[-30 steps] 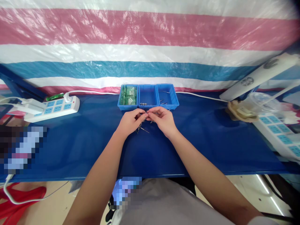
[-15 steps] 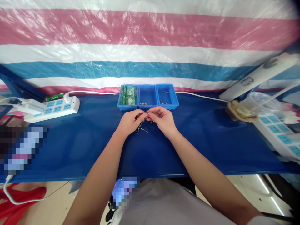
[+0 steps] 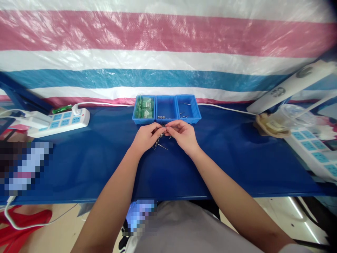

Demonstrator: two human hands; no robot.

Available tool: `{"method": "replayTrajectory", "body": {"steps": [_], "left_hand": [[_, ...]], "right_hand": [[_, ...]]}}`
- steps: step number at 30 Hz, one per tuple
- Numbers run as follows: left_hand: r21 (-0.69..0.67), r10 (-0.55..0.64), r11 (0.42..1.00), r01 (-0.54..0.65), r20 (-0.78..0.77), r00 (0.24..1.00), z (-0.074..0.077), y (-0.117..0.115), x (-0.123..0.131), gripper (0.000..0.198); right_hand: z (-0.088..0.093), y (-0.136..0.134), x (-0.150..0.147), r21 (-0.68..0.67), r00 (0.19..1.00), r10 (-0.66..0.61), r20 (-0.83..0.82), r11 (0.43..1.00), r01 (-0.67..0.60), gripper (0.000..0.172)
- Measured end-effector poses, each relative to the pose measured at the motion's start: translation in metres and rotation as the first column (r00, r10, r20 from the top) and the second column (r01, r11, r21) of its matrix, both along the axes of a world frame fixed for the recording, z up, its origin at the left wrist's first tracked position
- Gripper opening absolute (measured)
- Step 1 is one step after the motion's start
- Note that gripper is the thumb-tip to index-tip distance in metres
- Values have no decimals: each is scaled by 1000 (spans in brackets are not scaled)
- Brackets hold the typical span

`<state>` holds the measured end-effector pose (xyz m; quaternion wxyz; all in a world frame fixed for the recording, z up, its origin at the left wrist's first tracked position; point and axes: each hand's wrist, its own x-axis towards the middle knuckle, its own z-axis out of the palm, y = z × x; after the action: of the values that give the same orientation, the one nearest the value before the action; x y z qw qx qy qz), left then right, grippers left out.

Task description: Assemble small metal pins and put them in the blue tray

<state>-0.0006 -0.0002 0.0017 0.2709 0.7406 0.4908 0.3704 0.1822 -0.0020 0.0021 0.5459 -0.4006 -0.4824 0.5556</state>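
Observation:
My left hand (image 3: 149,137) and my right hand (image 3: 183,134) meet fingertip to fingertip just in front of the blue bins. Both are closed in a pinch; whatever sits between the fingertips is too small and covered to name. Several thin metal pins (image 3: 158,143) lie on the blue table under and beside the fingers, partly hidden by them. Behind my hands, the middle blue bin (image 3: 166,102) holds a few small round metal pieces (image 3: 161,117). A few thin metal pins (image 3: 183,116) lie in the right blue bin (image 3: 196,109).
The left blue bin (image 3: 134,116) holds green-tinted packets (image 3: 147,105). A white power strip (image 3: 63,121) is at the left, another power strip (image 3: 313,149) at the right. Near it stand a clear plastic cup (image 3: 295,116) and a white tube (image 3: 281,86). A striped sheet (image 3: 163,35) hangs behind the table.

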Motion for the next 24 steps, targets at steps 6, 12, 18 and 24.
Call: {"method": "replayTrajectory", "body": {"steps": [6,12,18,24], "left_hand": [[37,-7,999,5,49,999,-2,-1,1,31],[31,-19,999,17,48,999,-2,0,1,25],[-7,-34,999,34,34,999,0,0,0,31],[62,-9,998,6,52,999,-2,0,2,26]], "right_hand": [[-5,5,2,-13,999,-35,-2,999,35,37],[-4,3,2,10,1000,-18,17,1000,18,35],[-5,2,0,32,1000,-13,-6,999,13,34],[-8,6,1,19,999,-41,-3,999,41,36]]}}
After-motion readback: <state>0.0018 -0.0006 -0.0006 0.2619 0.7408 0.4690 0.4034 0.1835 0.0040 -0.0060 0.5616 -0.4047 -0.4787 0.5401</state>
